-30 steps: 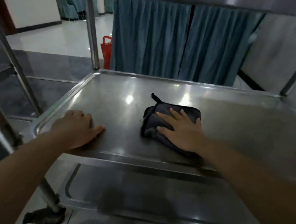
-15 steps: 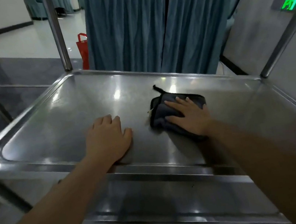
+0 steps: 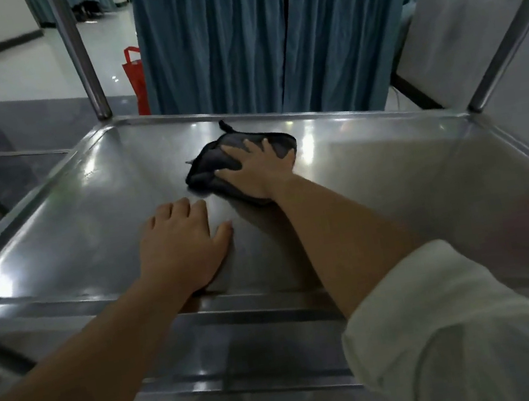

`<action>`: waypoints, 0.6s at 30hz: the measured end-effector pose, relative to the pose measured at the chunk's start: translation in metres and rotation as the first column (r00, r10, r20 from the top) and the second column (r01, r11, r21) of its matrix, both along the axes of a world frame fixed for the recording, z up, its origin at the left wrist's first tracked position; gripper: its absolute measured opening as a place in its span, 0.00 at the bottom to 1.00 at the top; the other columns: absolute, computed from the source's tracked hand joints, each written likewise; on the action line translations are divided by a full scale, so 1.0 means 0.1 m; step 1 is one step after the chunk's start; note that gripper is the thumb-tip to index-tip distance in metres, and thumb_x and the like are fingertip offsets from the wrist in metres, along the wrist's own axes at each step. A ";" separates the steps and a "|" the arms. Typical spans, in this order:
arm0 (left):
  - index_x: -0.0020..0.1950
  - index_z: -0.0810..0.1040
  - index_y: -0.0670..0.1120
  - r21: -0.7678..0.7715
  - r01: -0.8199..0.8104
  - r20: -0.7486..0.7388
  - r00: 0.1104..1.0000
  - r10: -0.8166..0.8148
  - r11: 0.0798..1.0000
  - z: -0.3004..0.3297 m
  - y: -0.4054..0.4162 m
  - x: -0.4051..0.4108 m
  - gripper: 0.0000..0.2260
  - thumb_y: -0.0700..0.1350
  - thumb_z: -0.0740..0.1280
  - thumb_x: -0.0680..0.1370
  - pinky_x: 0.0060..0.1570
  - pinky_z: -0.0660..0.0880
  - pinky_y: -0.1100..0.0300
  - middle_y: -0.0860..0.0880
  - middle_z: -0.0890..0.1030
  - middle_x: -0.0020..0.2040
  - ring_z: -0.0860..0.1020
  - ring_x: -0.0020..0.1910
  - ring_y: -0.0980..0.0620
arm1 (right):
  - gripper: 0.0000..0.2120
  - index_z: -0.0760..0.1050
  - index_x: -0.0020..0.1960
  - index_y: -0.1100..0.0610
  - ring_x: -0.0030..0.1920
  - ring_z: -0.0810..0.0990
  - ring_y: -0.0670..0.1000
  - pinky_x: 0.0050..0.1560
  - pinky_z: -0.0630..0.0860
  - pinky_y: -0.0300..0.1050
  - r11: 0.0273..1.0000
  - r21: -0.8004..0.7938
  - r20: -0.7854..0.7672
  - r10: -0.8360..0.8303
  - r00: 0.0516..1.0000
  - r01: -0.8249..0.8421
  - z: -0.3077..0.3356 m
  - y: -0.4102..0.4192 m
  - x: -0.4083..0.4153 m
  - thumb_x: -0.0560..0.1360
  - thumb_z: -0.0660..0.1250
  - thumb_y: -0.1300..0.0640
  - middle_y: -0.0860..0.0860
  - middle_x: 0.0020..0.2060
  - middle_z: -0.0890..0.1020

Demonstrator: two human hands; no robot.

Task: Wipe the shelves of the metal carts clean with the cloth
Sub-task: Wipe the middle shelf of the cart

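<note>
The right hand (image 3: 260, 169) presses flat on the dark cloth (image 3: 216, 166), the left hand (image 3: 181, 244) rests flat on the shelf (image 3: 53, 230), gripping nothing; best push long, firm strokes into all 4 corners, probably dusty.

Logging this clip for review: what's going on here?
A person is wiping a metal cart's middle shelf. The right hand presses a folded dark cloth flat near the shelf's far edge. The left hand rests open on the shelf near the front rim, apparently bracing.
</note>
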State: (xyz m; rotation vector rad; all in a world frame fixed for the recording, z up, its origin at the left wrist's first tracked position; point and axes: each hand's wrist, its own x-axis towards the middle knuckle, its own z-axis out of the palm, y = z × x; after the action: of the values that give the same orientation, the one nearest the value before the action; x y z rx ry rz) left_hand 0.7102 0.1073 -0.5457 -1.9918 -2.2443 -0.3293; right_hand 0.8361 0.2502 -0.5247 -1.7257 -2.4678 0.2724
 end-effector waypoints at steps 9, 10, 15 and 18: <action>0.69 0.70 0.48 -0.039 0.009 -0.019 1.000 -0.010 0.999 0.07 0.00 0.06 0.27 0.63 0.52 0.77 0.62 0.66 0.48 0.44 0.72 0.68 0.68 0.66 0.41 | 0.34 0.46 0.74 0.34 0.77 0.45 0.58 0.66 0.41 0.75 0.934 0.037 0.025 -0.357 0.934 0.356 -0.10 -0.31 2.02 0.71 0.46 0.26 0.46 0.78 0.48; 0.69 0.70 0.48 -0.045 0.015 -0.024 1.000 -0.016 0.999 0.08 0.00 0.06 0.28 0.63 0.51 0.77 0.62 0.66 0.48 0.44 0.72 0.68 0.68 0.66 0.41 | 0.34 0.45 0.74 0.34 0.77 0.44 0.58 0.67 0.41 0.75 0.921 0.024 0.027 -0.390 0.920 0.390 -0.10 -0.42 2.19 0.71 0.46 0.25 0.46 0.78 0.48; 0.69 0.69 0.50 -0.078 0.044 -0.036 0.998 -0.047 0.996 0.12 -0.03 0.04 0.27 0.63 0.49 0.77 0.62 0.68 0.48 0.45 0.74 0.66 0.71 0.65 0.41 | 0.38 0.45 0.75 0.36 0.77 0.44 0.57 0.68 0.40 0.74 0.931 -0.006 0.007 -0.365 0.931 0.365 -0.08 -1.07 2.33 0.69 0.47 0.24 0.47 0.78 0.47; 0.70 0.67 0.53 -0.147 0.092 -0.057 0.993 -0.101 0.985 0.18 -0.06 0.08 0.24 0.61 0.48 0.79 0.63 0.69 0.47 0.47 0.72 0.68 0.71 0.65 0.40 | 0.37 0.45 0.75 0.35 0.77 0.44 0.57 0.67 0.40 0.74 0.968 -0.017 0.031 -0.248 0.968 0.249 -0.05 -1.42 2.05 0.70 0.48 0.24 0.46 0.78 0.47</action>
State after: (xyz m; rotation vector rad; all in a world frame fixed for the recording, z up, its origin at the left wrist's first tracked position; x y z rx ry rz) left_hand 0.7178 0.1017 -0.5276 -2.1538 -2.1949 -0.1119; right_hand 1.0411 0.1084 -0.5298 -2.0348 -2.2402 0.2495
